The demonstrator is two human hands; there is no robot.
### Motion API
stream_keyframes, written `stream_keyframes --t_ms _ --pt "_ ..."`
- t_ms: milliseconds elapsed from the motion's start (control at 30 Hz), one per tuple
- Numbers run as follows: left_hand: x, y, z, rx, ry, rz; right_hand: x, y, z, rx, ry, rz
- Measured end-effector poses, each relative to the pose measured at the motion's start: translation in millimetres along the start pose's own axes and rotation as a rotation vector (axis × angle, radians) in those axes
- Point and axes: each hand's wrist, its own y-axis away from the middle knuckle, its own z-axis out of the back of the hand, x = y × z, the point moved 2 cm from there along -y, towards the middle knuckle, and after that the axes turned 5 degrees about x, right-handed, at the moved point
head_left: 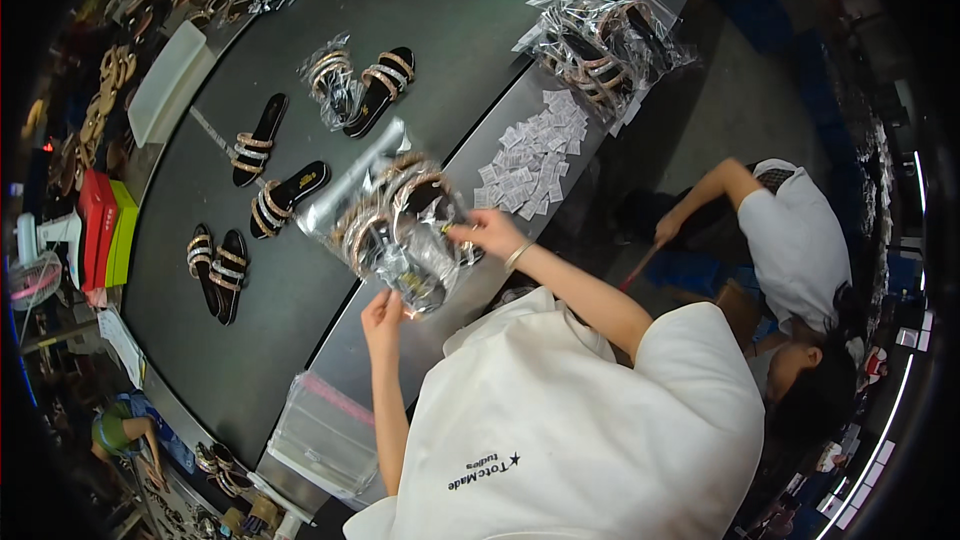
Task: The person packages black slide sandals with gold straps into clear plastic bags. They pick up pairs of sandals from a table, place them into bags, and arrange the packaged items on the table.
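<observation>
Your left hand [382, 319] and right hand [494, 234] pinch the edges of the bagged sandals [388, 212] over the table's [440, 50] near side; that bagging looks nearly done. A bagged pile [598, 58] sits far right; loose sandals [287, 202] at left seemingly remain.

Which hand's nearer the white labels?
Right: the right hand, on the clear bag, is just below the white labels in frame; the left hand is farther, at the bag's lower edge.
</observation>
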Motion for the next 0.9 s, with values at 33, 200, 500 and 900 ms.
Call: stream_keyframes --t_ms 33,200,500,900 --pt "-27 -6 -26 0.055 -0.009 -0.128 23 -3 28 -0.019 -0.039 0.070" --pt "-158 -8 -130 0.002 -0.404 -0.638 133 -13 146 -0.376 -0.637 0.542" --pt "-117 -9 -128 0.020 -0.222 -0.346 182 -109 302 -0.772 -0.822 0.574" --pt "-86 -3 -125 -0.064 -0.079 -0.139 135 -175 317 -0.652 -1.136 0.060"
